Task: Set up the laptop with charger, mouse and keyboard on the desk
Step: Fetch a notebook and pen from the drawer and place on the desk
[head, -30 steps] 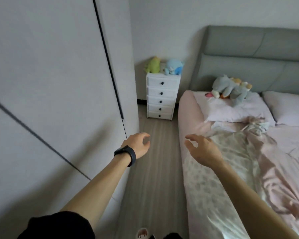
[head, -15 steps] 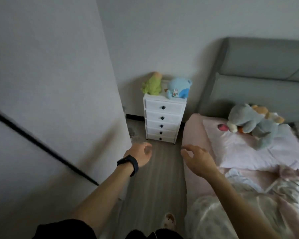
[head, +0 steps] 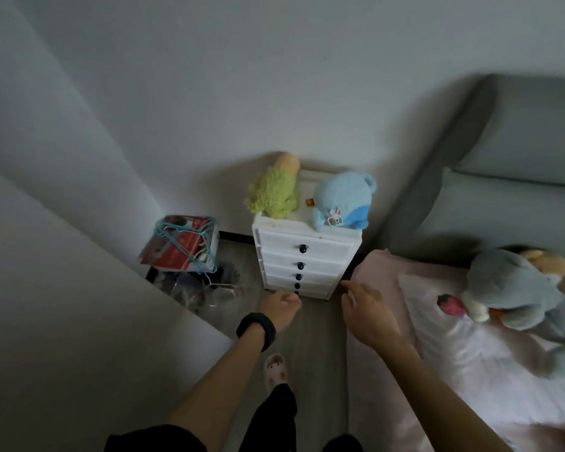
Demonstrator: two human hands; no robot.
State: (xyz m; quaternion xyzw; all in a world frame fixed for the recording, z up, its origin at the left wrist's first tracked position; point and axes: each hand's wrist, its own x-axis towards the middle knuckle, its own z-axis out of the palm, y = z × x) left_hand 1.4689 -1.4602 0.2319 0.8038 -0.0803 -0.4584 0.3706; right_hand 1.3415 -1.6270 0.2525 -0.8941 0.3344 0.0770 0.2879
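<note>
Since a second ago the view has closed in on the drawers and tipped down, bringing a pile of clutter into sight at the left that was hidden before. A narrow strip of wood floor runs between a pale wall panel on the left and the edge of the bed on the right, ending at the white drawers against the back wall. Two plush toys, one green and one blue, sit on top; all drawers look closed. Left of them a box holds teal hangers, with clear plastic items beneath, too blurred to name. A grey plush lies on the pillow. The left hand, wearing a black wristband, is loosely curled and empty. The right hand is half open, fingers bent, holding nothing. Both reach forward at the drawers' base. No laptop, charger, mouse, keyboard or desk is in view.
</note>
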